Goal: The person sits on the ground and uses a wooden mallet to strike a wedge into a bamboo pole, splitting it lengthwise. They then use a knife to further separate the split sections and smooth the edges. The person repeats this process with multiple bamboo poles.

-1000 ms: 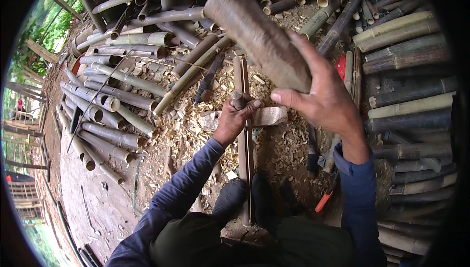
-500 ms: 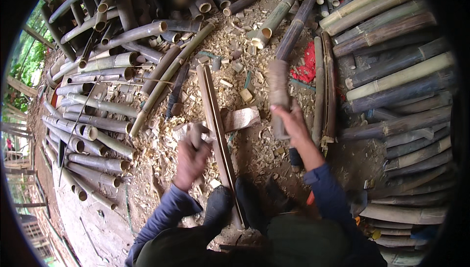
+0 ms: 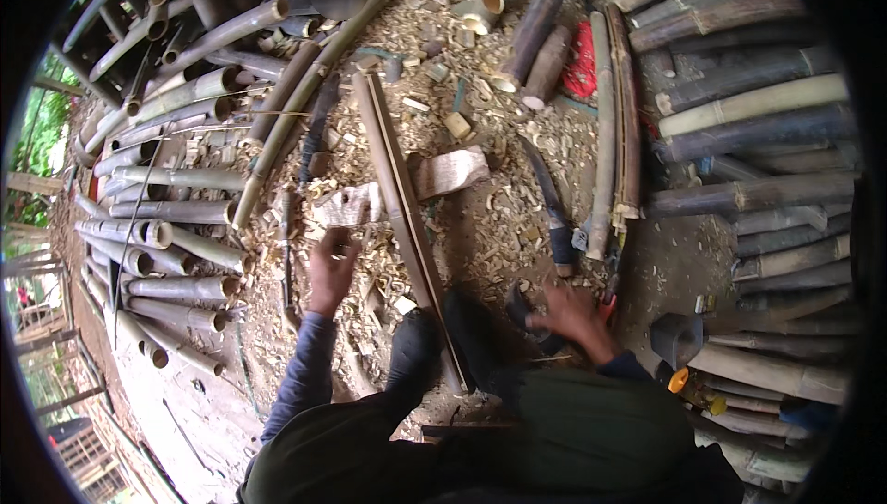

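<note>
Ground: bare earth strewn with pale wood chips (image 3: 480, 227), ringed on every side by stacked bamboo.

Split bamboo slat (image 3: 399, 218): long, narrow, lying lengthwise away from the person, its near end between the two dark shoes (image 3: 434, 342), its far end among the chips. It crosses over a flat pale wood block (image 3: 450, 171) that lies across it.

Left hand (image 3: 330, 268): raised just left of the slat, fingers curled loosely, palm turned inward; whether they close on anything small cannot be told. It hangs near the left end of the wood block, not touching the slat.

Right hand (image 3: 575, 315): low on the ground at the right of the shoes, fingers spread and bent downward onto the chips; what lies beneath them is hidden. An orange-handled tool (image 3: 610, 296) shows just beside it.

Long knife (image 3: 552, 208): dark blade and handle, lying on the ground ahead of the right hand, apart from it.

Bamboo poles, left (image 3: 176, 227): cut lengths with open ends, piled in rows.

Bamboo poles, right (image 3: 748, 107): thicker grey-green lengths stacked sideways.

Red cloth (image 3: 582, 65): lying between poles at the far right.

Yellow-capped bottle (image 3: 695, 391): at the near right, beside the lower poles.
</note>
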{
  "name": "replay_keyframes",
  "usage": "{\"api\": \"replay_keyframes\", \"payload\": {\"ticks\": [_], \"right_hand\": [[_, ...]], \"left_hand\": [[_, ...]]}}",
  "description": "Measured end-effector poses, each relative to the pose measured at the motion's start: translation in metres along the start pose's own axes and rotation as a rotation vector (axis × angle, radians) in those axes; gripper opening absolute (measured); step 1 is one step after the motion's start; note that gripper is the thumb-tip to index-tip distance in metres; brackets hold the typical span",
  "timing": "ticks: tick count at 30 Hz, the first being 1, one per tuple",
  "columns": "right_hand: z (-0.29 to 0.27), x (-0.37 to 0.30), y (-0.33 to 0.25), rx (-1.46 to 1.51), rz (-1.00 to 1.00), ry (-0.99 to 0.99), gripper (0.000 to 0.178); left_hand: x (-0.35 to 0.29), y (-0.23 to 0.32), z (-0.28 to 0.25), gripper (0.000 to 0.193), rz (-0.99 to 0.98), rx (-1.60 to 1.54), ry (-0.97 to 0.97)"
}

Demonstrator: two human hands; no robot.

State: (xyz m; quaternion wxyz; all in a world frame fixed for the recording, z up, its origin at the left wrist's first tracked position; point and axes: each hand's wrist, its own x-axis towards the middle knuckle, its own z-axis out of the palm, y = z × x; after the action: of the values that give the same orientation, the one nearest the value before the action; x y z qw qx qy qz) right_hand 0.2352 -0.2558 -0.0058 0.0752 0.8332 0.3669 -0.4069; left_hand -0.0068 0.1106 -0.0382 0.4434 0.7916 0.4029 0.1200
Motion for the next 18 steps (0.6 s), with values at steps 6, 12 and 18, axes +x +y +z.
{"api": "replay_keyframes", "payload": {"ticks": [6,12,18], "right_hand": [[0.045,-0.044,-0.003,0.135,-0.141,0.086,0.058],[0.043,-0.006,-0.007,0.719,-0.179,0.356,0.04],[-0.057,0.025,-0.13,1.583,-0.397,0.031,0.032]], "left_hand": [[-0.016,0.035,0.054,0.049,-0.188,-0.557,-0.366],[-0.01,0.03,0.066,0.05,-0.188,-0.612,-0.425],[-0.016,0.032,0.068,0.046,-0.205,-0.627,-0.344]]}}
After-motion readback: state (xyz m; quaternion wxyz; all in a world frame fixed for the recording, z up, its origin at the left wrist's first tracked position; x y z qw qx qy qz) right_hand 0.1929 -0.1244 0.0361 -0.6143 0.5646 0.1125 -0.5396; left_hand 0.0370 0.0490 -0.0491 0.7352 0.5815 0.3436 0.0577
